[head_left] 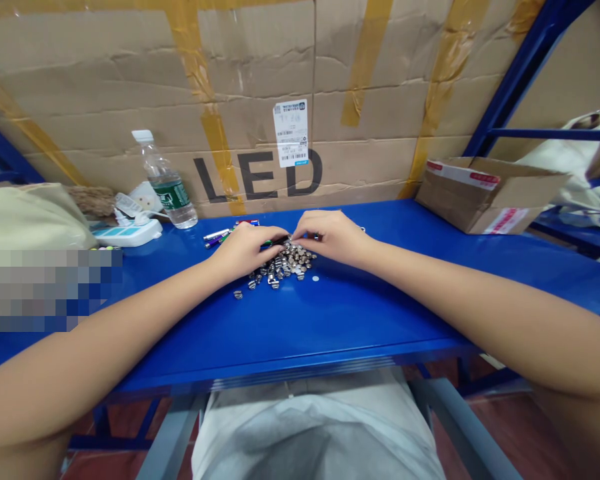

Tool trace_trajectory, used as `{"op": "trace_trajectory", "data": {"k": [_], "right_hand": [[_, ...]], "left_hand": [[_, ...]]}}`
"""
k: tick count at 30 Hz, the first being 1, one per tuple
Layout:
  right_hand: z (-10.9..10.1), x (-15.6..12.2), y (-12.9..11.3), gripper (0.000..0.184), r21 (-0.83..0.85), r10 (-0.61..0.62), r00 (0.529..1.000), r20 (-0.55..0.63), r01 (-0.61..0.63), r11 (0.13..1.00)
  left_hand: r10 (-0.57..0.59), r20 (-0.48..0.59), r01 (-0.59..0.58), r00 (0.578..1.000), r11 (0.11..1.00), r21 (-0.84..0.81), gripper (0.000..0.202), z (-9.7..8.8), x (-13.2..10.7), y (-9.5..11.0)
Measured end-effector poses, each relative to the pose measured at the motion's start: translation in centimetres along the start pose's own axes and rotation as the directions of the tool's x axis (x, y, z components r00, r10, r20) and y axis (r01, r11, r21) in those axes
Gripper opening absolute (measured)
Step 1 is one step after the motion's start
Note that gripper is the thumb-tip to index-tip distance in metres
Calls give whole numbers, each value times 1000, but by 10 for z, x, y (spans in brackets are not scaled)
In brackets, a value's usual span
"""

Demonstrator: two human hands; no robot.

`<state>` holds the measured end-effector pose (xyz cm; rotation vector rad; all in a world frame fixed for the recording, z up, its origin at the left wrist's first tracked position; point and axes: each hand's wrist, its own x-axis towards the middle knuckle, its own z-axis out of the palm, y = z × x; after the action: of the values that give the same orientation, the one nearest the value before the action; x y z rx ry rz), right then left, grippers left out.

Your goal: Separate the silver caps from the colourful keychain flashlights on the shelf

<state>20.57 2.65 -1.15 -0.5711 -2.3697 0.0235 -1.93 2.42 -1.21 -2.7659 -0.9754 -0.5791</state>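
My left hand [245, 250] is closed, with thumb and fingers around a slim dark tube [274, 243], mostly hidden by the fingers. Close by on the right, my right hand [333, 235] has its fingertips pinched together near the tube's end; anything between them is too small to make out. Below both hands lies a pile of small silver discs [300, 257] that look like button cells, mixed with shiny metal clip-like pieces [275, 272]. Several coloured slim metal tubes [217, 235] rest behind my left hand. One pale disc [315, 279] sits apart, right of the pile.
The blue table [280, 333] backs onto a large taped cardboard box [375, 153]. At the left are a water bottle [173, 193], a white power strip [130, 232] and a pale bag [25, 217]. An open cardboard carton [465, 200] stands at the right.
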Motion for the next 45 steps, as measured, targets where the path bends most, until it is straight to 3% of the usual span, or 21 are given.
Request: {"op": "trace_trajectory", "data": {"k": [3, 5, 9, 11, 13, 29, 32, 36, 40, 45], "right_hand": [[-10, 2, -2, 15, -4, 74, 996, 48, -74, 997], [-18, 3, -3, 15, 12, 154, 970, 188, -159, 987], [-28, 2, -5, 11, 3, 211, 799, 563, -257, 967], [-26, 1, -6, 10, 13, 205, 736, 645, -280, 960], [-24, 0, -5, 8, 34, 198, 716, 669, -295, 955], [-25, 1, -12, 7, 22, 204, 688, 696, -305, 952], [-26, 3, -10, 7, 61, 224, 730, 645, -342, 938], [-25, 5, -4, 13, 207, 375, 807, 456, -506, 837], [-18, 6, 0, 16, 361, 430, 828, 360, -549, 754], [-9, 5, -3, 14, 379, 445, 829, 339, -553, 742]], "left_hand": [[-12, -2, 12, 1000, 1000, 2, 25, 0, 0, 0], [-23, -9, 23, 1000, 1000, -3, 25, 1, -1, -1], [-29, -26, 29, 999, 1000, -5, 26, 3, -2, -4], [-29, -33, 29, 999, 1000, 4, 27, 4, -2, -4], [-28, -37, 28, 999, 1000, 5, 27, 4, -2, -3], [-8, -43, 8, 999, 1000, -4, 27, 4, -3, -4], [22, -32, -23, 999, 1000, -11, 26, 3, -2, -4], [86, 18, -86, 996, 996, -33, 24, 2, -1, -3], [111, 4, -111, 994, 993, -29, 22, 1, -1, 0], [108, 19, -107, 994, 994, -18, 23, 1, -2, 1]]}}
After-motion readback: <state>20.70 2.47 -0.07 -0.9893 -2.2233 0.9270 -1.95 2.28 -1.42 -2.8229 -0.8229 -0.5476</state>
